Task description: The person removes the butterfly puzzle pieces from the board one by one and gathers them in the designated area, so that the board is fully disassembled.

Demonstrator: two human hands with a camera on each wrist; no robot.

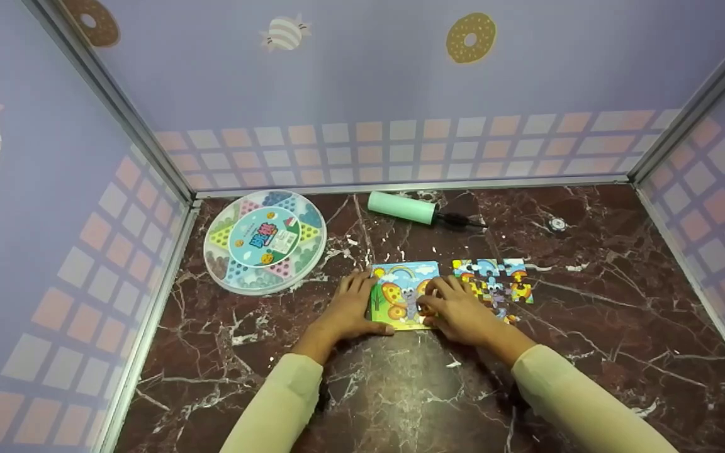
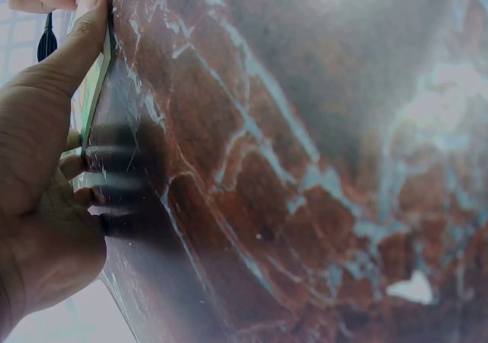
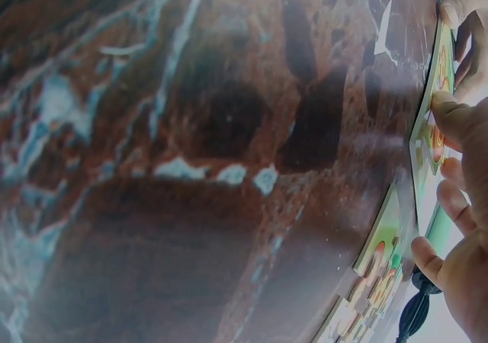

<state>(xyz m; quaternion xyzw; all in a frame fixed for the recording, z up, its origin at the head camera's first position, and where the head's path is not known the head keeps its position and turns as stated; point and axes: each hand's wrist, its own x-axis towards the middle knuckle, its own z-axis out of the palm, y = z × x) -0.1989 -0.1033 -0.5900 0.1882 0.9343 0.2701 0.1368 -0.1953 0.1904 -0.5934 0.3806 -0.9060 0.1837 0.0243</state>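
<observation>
A butterfly jigsaw puzzle (image 1: pixel 405 290) lies flat on the marbled table between both hands. My left hand (image 1: pixel 351 308) rests against its left side, fingers extended along that edge and thumb on the near edge, as the left wrist view shows (image 2: pixel 46 122). At the right part of the board my right hand (image 1: pixel 463 313) bends over, thumb and forefinger pinching a puzzle piece (image 1: pixel 428 309) low on the picture, partly hidden by the fingers. In the right wrist view its thumb (image 3: pixel 451 118) presses at the board's surface (image 3: pixel 419 168). Loose, partly joined puzzle pieces (image 1: pixel 522 292) lie just beyond the right hand.
A round, clear-lidded Chinese checkers box (image 1: pixel 218 242) stands at the back left. Behind the puzzle lies a mint-green cylinder with a black nozzle (image 1: pixel 402 207). A small round silvery object (image 1: pixel 556 224) sits at the back right. Patterned panels (image 1: pixel 375 82) enclose the table's back and sides.
</observation>
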